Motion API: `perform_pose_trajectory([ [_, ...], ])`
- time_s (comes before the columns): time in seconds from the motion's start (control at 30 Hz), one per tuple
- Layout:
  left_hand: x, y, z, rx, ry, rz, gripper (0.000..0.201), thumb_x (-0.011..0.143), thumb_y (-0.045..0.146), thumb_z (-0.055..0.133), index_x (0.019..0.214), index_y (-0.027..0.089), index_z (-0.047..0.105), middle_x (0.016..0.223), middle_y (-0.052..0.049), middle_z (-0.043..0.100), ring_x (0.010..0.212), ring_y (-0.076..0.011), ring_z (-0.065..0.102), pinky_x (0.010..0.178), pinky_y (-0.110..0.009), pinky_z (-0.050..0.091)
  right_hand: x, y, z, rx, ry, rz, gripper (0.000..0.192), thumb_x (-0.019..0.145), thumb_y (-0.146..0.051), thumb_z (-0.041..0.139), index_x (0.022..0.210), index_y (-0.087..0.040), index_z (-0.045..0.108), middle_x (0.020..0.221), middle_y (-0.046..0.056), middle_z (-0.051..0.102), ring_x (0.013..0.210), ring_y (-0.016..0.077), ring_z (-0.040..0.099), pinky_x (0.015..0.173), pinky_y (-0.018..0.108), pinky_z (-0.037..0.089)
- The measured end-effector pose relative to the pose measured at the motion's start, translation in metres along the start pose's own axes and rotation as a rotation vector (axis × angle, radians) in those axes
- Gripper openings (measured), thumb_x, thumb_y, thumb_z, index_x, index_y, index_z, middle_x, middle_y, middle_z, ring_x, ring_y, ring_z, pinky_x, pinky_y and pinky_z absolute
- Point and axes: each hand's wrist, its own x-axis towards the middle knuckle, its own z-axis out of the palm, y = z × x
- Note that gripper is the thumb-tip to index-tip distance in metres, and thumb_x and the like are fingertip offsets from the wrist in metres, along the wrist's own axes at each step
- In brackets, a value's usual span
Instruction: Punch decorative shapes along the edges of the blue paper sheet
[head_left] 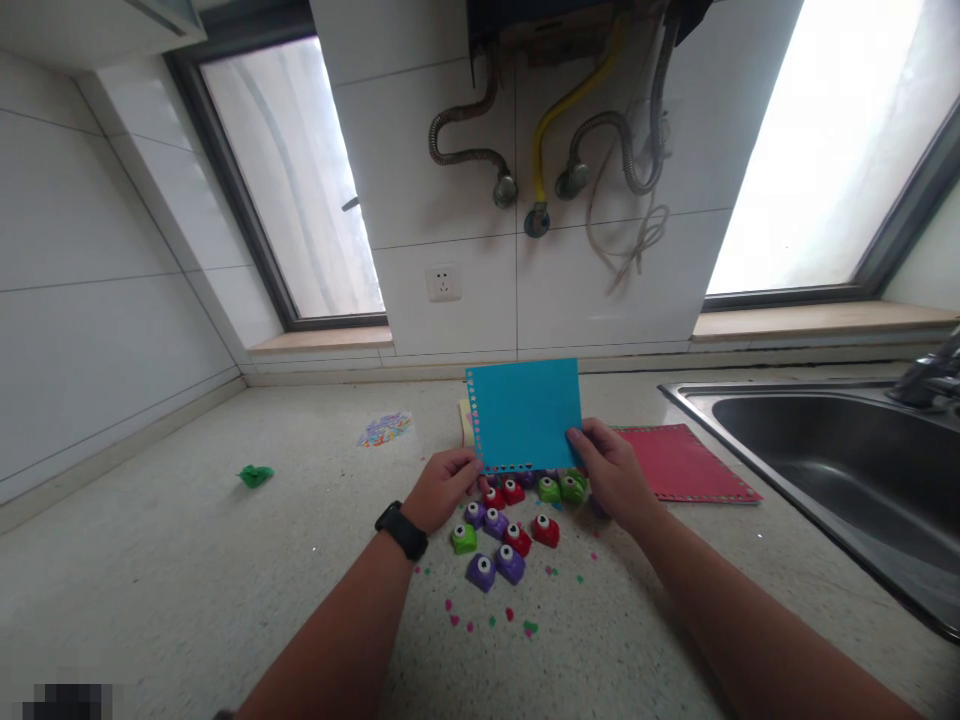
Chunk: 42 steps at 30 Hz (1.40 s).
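Both my hands hold up a blue paper sheet (525, 412) above the counter. My left hand (442, 487), with a black watch on the wrist, pinches its lower left corner. My right hand (611, 470) grips its lower right edge. Small holes are punched along the sheet's left and bottom edges. Under the sheet lie several small craft punches (499, 535) in red, green and purple, with coloured paper bits (510, 612) scattered in front of them.
A red paper sheet (679, 462) with a punched border lies to the right, next to a steel sink (840, 450). A green scrap (256, 475) and a colourful sticker sheet (385, 428) lie at the left. A yellow sheet (465, 420) peeks from behind the blue one.
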Motion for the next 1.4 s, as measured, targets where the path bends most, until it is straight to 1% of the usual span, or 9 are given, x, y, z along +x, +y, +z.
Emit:
perform_pose_trajectory([
  [0.13,-0.0002,0.0019,0.0007,-0.034,0.01,-0.009,0.039,0.094,0.042,0.055,0.07,0.012,0.064,0.067,-0.005,0.065,0.059,-0.0119,0.048,0.06,-0.026,0.036,0.0,-0.0006,-0.0003,0.0,-0.002,0.005,0.033,0.094,-0.051,0.055,0.085,-0.019,0.057,0.073,0.0,0.051,0.065,0.0149,0.045,0.059,0.028,0.038],
  [0.3,-0.0001,0.0033,0.0013,-0.059,0.014,-0.023,0.041,0.093,0.043,0.056,0.068,0.012,0.064,0.062,-0.004,0.061,0.056,-0.0106,0.046,0.058,-0.025,0.035,-0.0002,0.0003,-0.0005,-0.001,0.005,0.015,0.034,0.094,-0.052,0.055,0.085,-0.019,0.056,0.072,0.0,0.05,0.064,0.0149,0.045,0.058,0.028,0.038],
  [0.53,-0.0001,-0.0003,0.0002,-0.069,0.008,-0.014,0.039,0.093,0.043,0.056,0.07,0.012,0.063,0.068,-0.006,0.064,0.059,-0.0113,0.048,0.06,-0.025,0.036,-0.0002,0.0045,0.0005,-0.015,0.01,0.022,0.034,0.094,-0.053,0.055,0.087,-0.02,0.057,0.072,0.0,0.051,0.064,0.0149,0.046,0.058,0.028,0.038],
  [0.77,-0.0004,0.0033,0.0007,-0.072,0.002,-0.011,0.041,0.093,0.044,0.057,0.068,0.012,0.063,0.065,-0.005,0.063,0.057,-0.0109,0.046,0.059,-0.025,0.035,0.0006,0.0026,0.0008,0.012,0.017,0.036,0.035,0.093,-0.053,0.056,0.084,-0.02,0.056,0.07,-0.001,0.049,0.062,0.0143,0.044,0.056,0.027,0.038],
  [0.9,-0.0006,0.0048,0.0008,-0.081,0.0,-0.026,0.041,0.092,0.044,0.057,0.067,0.012,0.063,0.063,-0.004,0.061,0.056,-0.0101,0.045,0.057,-0.025,0.033,0.0,0.0026,0.0013,0.016,0.015,0.037,0.035,0.092,-0.054,0.057,0.085,-0.02,0.056,0.07,0.0,0.049,0.062,0.0147,0.045,0.056,0.027,0.039],
  [1.17,-0.0009,0.0027,0.0012,-0.118,-0.006,-0.06,0.042,0.091,0.046,0.058,0.067,0.012,0.061,0.065,-0.005,0.062,0.056,-0.01,0.045,0.055,-0.024,0.031,-0.0004,0.0046,0.0013,0.002,0.019,0.038,0.034,0.093,-0.053,0.056,0.085,-0.02,0.056,0.071,0.0,0.051,0.063,0.0149,0.045,0.056,0.027,0.038],
  [1.4,-0.0014,0.0021,0.0037,-0.17,-0.034,-0.076,0.038,0.09,0.048,0.059,0.077,0.013,0.062,0.069,-0.007,0.067,0.058,-0.0113,0.049,0.054,-0.023,0.032,-0.0006,0.0005,0.0021,-0.002,0.01,0.029,0.034,0.092,-0.053,0.057,0.085,-0.02,0.057,0.071,0.0,0.052,0.064,0.0151,0.046,0.058,0.028,0.038],
])
